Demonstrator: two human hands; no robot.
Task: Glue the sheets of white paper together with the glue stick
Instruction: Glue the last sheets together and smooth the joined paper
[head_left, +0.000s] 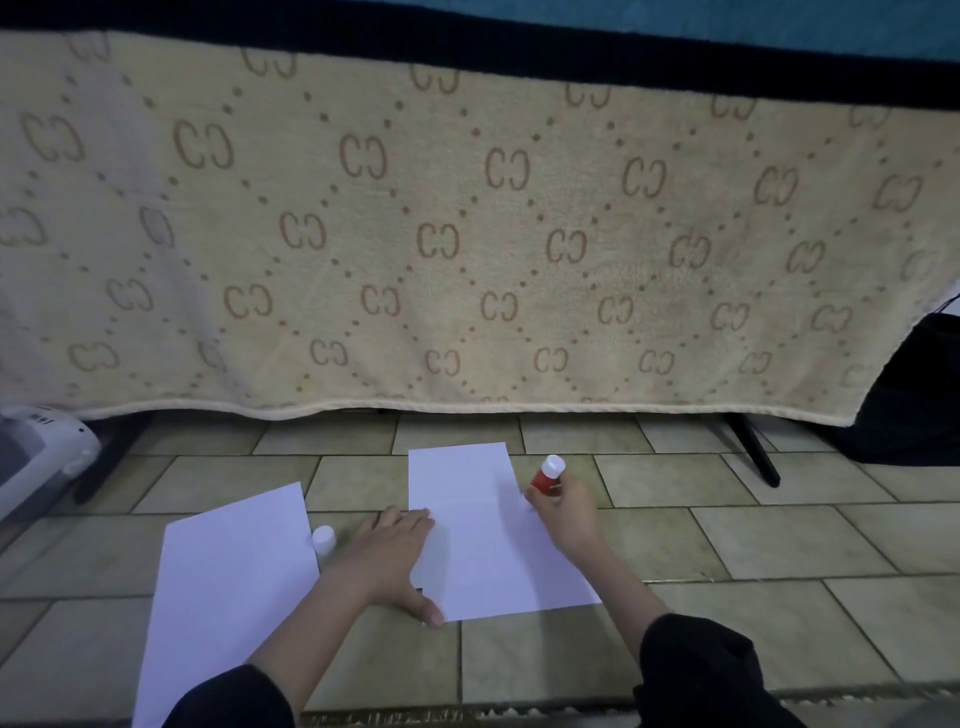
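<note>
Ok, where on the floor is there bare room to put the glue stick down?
Bare tiles lie right of the centre sheet, beyond the right hand holding the glue stick. It is crowded on the left: the left hand, the white cap and the second sheet sit close together.

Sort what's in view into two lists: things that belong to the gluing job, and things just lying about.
Belongs to the job:
- glue stick, held in the right hand
- white sheet, pressed flat by the left hand
- second white sheet, to the left
- white cap, on the floor between the sheets

Just lying about:
- patterned beige blanket
- white appliance, far left
- dark bag, far right
</note>
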